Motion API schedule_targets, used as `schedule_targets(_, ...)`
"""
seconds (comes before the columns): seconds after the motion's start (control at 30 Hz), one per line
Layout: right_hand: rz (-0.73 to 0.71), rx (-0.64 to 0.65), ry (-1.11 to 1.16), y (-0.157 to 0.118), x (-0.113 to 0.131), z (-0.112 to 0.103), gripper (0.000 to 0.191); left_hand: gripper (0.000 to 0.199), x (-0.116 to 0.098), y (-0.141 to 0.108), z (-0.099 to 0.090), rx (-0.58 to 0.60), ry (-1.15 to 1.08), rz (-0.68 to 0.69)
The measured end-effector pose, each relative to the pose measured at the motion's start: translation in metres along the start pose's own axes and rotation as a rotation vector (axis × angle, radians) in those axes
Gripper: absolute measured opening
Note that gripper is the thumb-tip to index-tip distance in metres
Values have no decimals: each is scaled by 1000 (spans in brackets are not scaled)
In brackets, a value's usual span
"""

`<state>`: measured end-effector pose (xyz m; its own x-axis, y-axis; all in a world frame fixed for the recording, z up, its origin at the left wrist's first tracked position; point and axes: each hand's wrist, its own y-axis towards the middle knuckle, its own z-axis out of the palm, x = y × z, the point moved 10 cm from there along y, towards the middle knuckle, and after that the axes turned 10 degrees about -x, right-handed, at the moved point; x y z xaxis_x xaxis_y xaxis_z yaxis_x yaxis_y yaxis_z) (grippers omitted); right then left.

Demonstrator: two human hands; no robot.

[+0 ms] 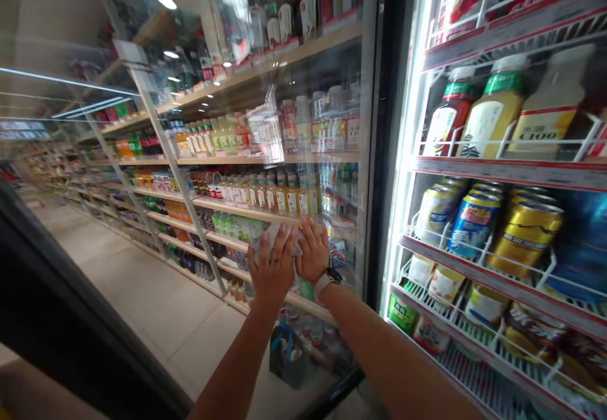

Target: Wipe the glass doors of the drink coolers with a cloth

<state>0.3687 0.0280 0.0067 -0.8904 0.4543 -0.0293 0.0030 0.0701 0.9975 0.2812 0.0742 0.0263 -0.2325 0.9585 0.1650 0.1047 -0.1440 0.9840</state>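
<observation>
Most of the crumpled white cloth (pixel 260 244) lies hidden behind the fingers (pixel 308 235), its outline unclear.

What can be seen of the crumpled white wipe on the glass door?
The crumpled white wipe looks soft, though whether cloth or paper is hard to tell, and it is bunched into folds. It lies against the glass cooler door, pressed there by the left hand and right hand, which cover much of it. Its edges show between and around them.

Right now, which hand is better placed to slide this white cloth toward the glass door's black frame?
Your right hand, probably: it sits nearer the black frame than your left hand, on the frame's side of the white cloth.
</observation>
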Motion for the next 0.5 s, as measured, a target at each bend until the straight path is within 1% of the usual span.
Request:
schedule_targets(0.17, 10, 28, 13, 0, -2, -1, 58, 53, -13, -80, -24, 63, 63, 112)
schedule_targets(0.23, 4, 24, 16, 1, -1, -3, 58, 51, -16, -98, -28, 119, 71, 158)
schedule_targets(0.27, -1, 15, 19, 2, 0, -5, 58, 50, -16, -101, -28, 140, 71, 174)
schedule_targets(0.3, -4, 3, 22, 3, 1, -7, 58, 50, -15, -98, -28, 148, 73, 181)
schedule_targets(0.33, -4, -11, 24, 4, 2, -9, 58, 50, -12, -90, -28, 142, 76, 182)
schedule_targets(0.37, -2, -20, 24, 4, 2, -10, 59, 50, -8, -76, -28, 125, 80, 174)
schedule_targets(0.43, 4, -20, 22, 4, 2, -10, 59, 52, 2, -38, -29, 67, 92, 143)
schedule_targets(0.5, 8, 4, 21, 2, 2, -7, 60, 55, 15, 5, -31, 4, 97, 79)
